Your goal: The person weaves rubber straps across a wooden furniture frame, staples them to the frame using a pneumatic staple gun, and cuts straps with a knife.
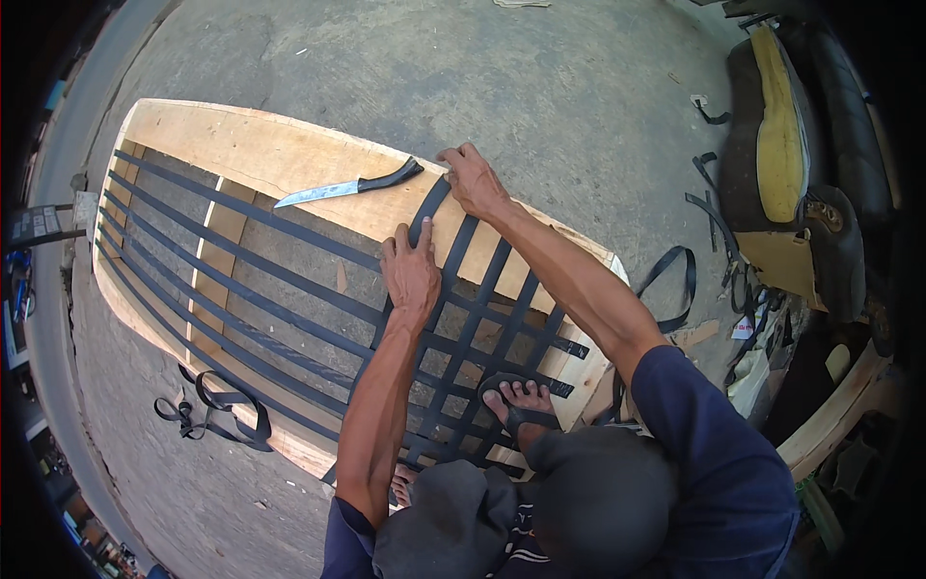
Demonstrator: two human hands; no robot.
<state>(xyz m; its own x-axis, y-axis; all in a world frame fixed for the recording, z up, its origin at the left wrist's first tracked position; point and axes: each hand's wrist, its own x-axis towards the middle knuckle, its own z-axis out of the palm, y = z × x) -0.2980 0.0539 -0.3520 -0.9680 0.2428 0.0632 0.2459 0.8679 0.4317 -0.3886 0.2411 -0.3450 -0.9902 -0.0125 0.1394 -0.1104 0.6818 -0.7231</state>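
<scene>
A wooden frame point(260, 133) lies across the ground, woven with black straps point(270, 238) running lengthwise and crosswise at its right part. My left hand point(411, 270) rests on a crosswise strap, fingers apart and lightly bent. My right hand point(469, 181) is higher up, fingers curled over the top edge of the frame at the end of that strap. A knife point(318, 193) with a dark handle lies on the top board, just left of my hands. My sandalled foot point(516, 405) stands on the woven straps.
Loose black straps point(222, 400) lie below the frame and to its right. A pile of old upholstered pieces point(781, 116), yellow foam, scraps and curved wood point(834, 415) fills the right side. The frame stands on grey concrete point(415, 68), with a roadside edge at the far left.
</scene>
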